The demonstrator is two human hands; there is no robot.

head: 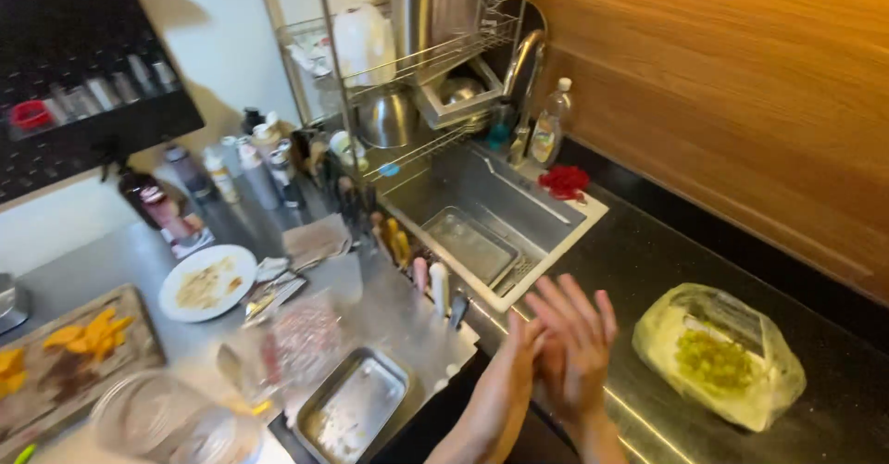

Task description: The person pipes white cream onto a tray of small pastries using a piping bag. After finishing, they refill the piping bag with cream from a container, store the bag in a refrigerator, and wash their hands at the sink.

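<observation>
From the head camera, your 2 hands meet over the dark counter edge just in front of the sink (pixel 505 206). Your right hand (pixel 579 339) has its fingers spread and loose, gripping nothing; your left hand (pixel 519 353) lies pressed against its palm, fingers extended too, though motion blur hides the fine detail. Neither hand holds an object.

The nearest thing to them is the clear plastic bag (pixel 718 353) on the counter to your right, near but apart from your right hand. It holds green grapes and what looks like a paper label.

My judgement on risk: if your hands are wet or slick, the bag could slide on the smooth counter when gripped, and squeezing the thin plastic would bruise the fruit. The knives (pixel 431 279) standing in the rack just beside your left hand could catch a careless sweep.

Containers: the sink holds 1 flat metal tray (pixel 472 242), apparently empty. A second steel tray (pixel 352 408) sits on the near counter with a few scraps. The white plate (pixel 207 282) carries pale food remains. The wooden board (pixel 74 353) bears orange fruit slices. A glass jar (pixel 148 418) lies blurred at lower left; I cannot tell its contents.
</observation>
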